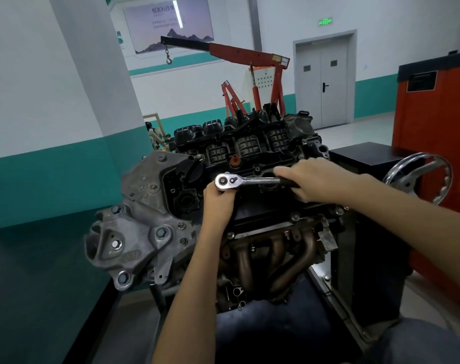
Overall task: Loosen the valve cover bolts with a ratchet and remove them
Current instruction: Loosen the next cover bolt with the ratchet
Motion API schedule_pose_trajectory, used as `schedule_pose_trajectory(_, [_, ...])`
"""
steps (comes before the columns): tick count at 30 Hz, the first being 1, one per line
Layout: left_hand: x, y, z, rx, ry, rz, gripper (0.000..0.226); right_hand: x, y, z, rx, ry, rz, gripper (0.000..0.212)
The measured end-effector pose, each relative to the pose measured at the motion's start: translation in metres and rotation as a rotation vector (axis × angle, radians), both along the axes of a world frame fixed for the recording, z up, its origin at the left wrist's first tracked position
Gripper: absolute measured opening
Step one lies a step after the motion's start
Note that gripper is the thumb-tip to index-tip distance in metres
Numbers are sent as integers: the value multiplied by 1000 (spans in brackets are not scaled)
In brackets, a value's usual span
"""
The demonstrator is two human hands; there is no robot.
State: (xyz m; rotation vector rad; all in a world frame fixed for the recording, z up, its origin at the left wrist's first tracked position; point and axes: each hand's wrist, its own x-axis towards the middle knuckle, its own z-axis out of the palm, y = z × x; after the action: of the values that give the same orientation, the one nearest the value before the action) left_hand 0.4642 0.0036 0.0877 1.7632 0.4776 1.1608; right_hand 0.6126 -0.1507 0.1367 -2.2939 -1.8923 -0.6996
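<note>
Workshop walls in white and teal frame the engine on its stand before you. Nearest, above the exhaust manifold (pixel 273 256), your left hand (pixel 219 203) curls up under the head of the ratchet (pixel 246 181), steadying it on the valve cover (pixel 181 185) over a bolt hidden from view. Your right hand (pixel 315 179) wraps the handle. Hold the head square so the socket cannot slip, then pull smoothly. Beyond stand the intake manifold (pixel 247 145) and a red engine crane (pixel 249 56).

The head-worn wide-angle camera looks forward and down, close over the engine (pixel 150 206), the left hand (pixel 219 203) and right hand (pixel 319 179) near its centre, the door (pixel 326 82) far ahead.
</note>
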Motion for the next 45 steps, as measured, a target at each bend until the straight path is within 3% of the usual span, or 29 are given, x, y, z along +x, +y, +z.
schedule_pose_trajectory(2, [-3, 2, -2, -13, -6, 11, 30, -4, 4, 4, 32, -66, -8, 40])
schedule_pose_trajectory(4, [-2, -1, -4, -30, -35, 3, 25, -20, -5, -22, 103, 53, -47, 32])
schedule_pose_trajectory(9, [8, -7, -6, -15, -72, 20, 44, -121, 11, -111, 367, 907, -14, 37])
schedule_pose_trajectory(11, [7, -3, -4, -8, -79, 28, 41, -151, 32, -121, 431, 1057, 61, 31])
schedule_pose_trajectory(13, [1, 1, -1, -15, -64, 19, 40, -147, 36, -119, 429, 1046, 82, 26])
schedule_pose_trajectory(16, [-6, 9, 3, 89, 14, -53, 39, -101, 12, -101, 262, 895, 88, 28])
schedule_pose_trajectory(19, [-5, 8, 10, 201, 66, -107, 33, -42, -7, -61, 86, 622, 74, 43])
schedule_pose_trajectory(21, [-3, 4, 11, 184, 67, -130, 38, -12, -7, -28, 7, 372, 51, 41])
schedule_pose_trajectory(24, [-1, -3, 5, 94, -6, -121, 43, 3, 1, -9, 48, 163, 6, 38])
schedule_pose_trajectory(27, [1, -6, 0, 86, -67, -96, 42, -23, -5, -50, 187, 309, -26, 30])
schedule_pose_trajectory(31, [7, -4, 0, 84, -68, -102, 47, -106, 10, -118, 444, 913, 13, 29])
schedule_pose_trajectory(35, [9, 0, 3, 71, -28, -31, 49, -158, 45, -132, 534, 1132, 44, 36])
schedule_pose_trajectory(37, [7, 0, 4, 56, -20, -50, 50, -142, 38, -127, 475, 1103, 50, 35])
schedule_pose_trajectory(40, [4, 1, 3, 103, -4, -114, 48, -85, 3, -102, 284, 856, 65, 32])
schedule_pose_trajectory(45, [2, 1, 5, 79, -41, -108, 48, -4, -8, -10, 44, 116, -7, 31])
